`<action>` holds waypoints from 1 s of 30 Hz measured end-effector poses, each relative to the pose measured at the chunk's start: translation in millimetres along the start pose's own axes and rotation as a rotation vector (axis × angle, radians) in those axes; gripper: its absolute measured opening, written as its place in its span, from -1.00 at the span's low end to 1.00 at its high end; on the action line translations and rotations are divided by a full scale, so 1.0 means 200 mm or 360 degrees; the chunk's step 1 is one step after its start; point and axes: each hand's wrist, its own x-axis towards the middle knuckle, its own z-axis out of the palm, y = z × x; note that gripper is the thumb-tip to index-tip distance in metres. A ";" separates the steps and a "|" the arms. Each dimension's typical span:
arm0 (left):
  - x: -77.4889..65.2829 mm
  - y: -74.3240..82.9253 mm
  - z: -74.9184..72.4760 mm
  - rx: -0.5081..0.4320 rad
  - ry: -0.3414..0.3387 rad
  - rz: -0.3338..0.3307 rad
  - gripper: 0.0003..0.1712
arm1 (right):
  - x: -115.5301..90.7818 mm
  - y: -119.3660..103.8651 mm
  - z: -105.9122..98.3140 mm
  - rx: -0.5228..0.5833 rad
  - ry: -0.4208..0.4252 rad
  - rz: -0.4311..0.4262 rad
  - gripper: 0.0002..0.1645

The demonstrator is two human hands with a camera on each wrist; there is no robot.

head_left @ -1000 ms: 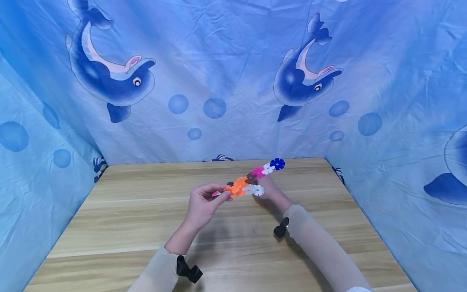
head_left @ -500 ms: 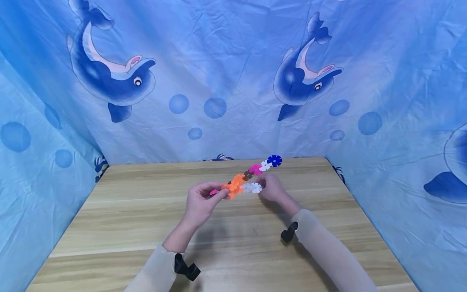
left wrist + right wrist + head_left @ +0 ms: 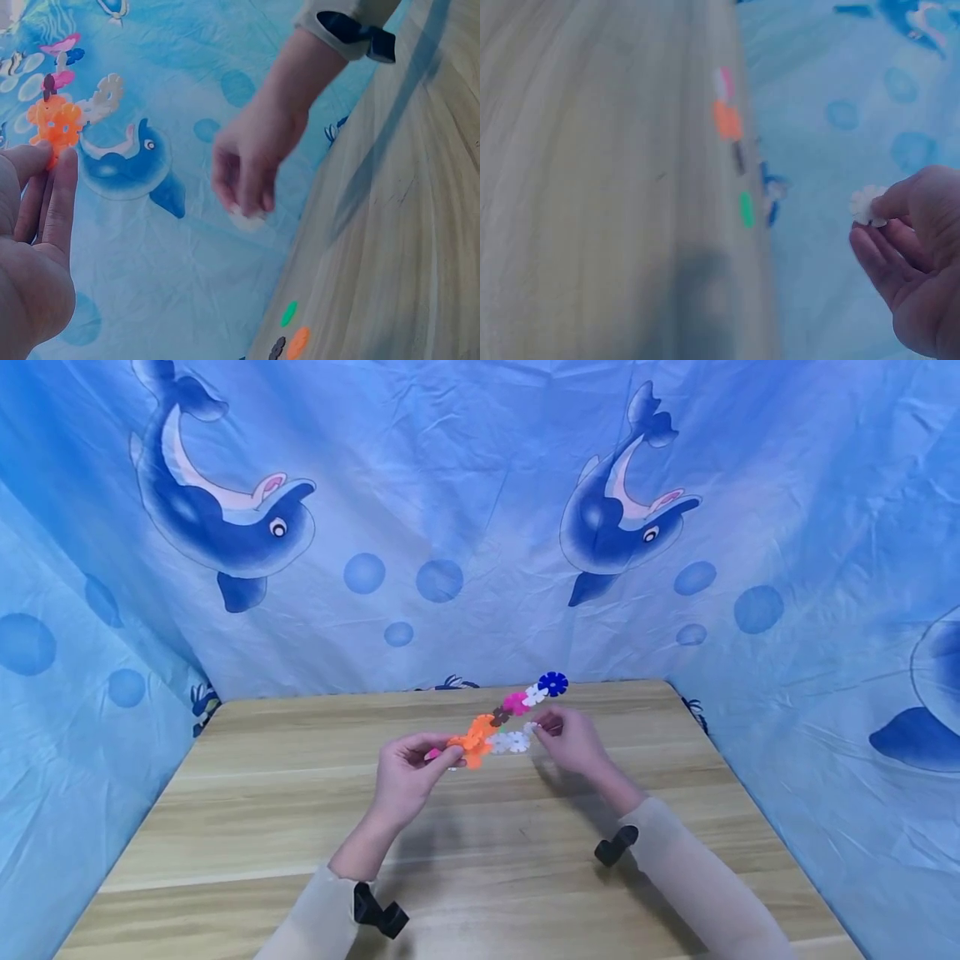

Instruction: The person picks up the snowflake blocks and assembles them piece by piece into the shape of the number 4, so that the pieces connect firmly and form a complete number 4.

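My left hand [image 3: 401, 777] pinches a chain of interlocking snowflake discs at its orange discs [image 3: 474, 748]. One branch slants up through brown [image 3: 501, 717], pink [image 3: 516, 702] and white to a dark blue disc [image 3: 552, 684]; a shorter branch of white discs [image 3: 516, 742] points right. Between thumb and fingertips of my right hand [image 3: 576, 742] is a single white snowflake disc [image 3: 865, 206]. It appears just right of the white branch in the head view, while the left wrist view shows that hand [image 3: 262, 150] well apart from the chain.
Loose discs lie near the table's far edge: green [image 3: 746, 210], brown [image 3: 739, 157], orange [image 3: 727, 120], and pink and white ones [image 3: 724, 84]. The chain mostly hides them in the head view. A blue dolphin-print cloth [image 3: 480, 635] hangs behind the wooden table [image 3: 510, 877].
My right hand has come out from behind the chain toward the right, and a white snowflake disc now shows in its fingertips. The left hand and chain have shifted slightly left.
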 end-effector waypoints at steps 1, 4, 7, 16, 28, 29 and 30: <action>0.00 0.00 0.00 -0.0009 0.0006 -0.0003 -0.75 | -0.01 -0.03 -0.02 0.0030 0.0040 0.0005 -0.88; 0.02 0.01 0.00 -0.0028 0.0012 -0.0004 -0.75 | -0.03 -0.10 -0.08 0.0148 0.0143 -0.0029 -0.88; 0.02 0.01 0.00 -0.0024 0.0012 -0.0008 -0.74 | -0.06 -0.17 -0.13 0.0323 0.0199 -0.0057 -0.88; 0.00 -0.01 0.00 -0.0082 0.0050 -0.0018 -0.73 | -0.17 -0.30 -0.19 0.0762 0.0278 -0.0282 -0.83; 0.02 -0.03 0.00 -0.0077 0.0081 0.0011 -0.74 | -0.23 -0.35 -0.19 0.0797 0.0350 -0.0622 -0.75; 0.02 -0.03 0.00 -0.0083 0.0079 0.0014 -0.74 | -0.23 -0.35 -0.19 0.0796 0.0350 -0.0641 -0.74; 0.02 -0.03 0.00 -0.0088 0.0076 0.0019 -0.74 | -0.23 -0.35 -0.18 0.0796 0.0346 -0.0657 -0.74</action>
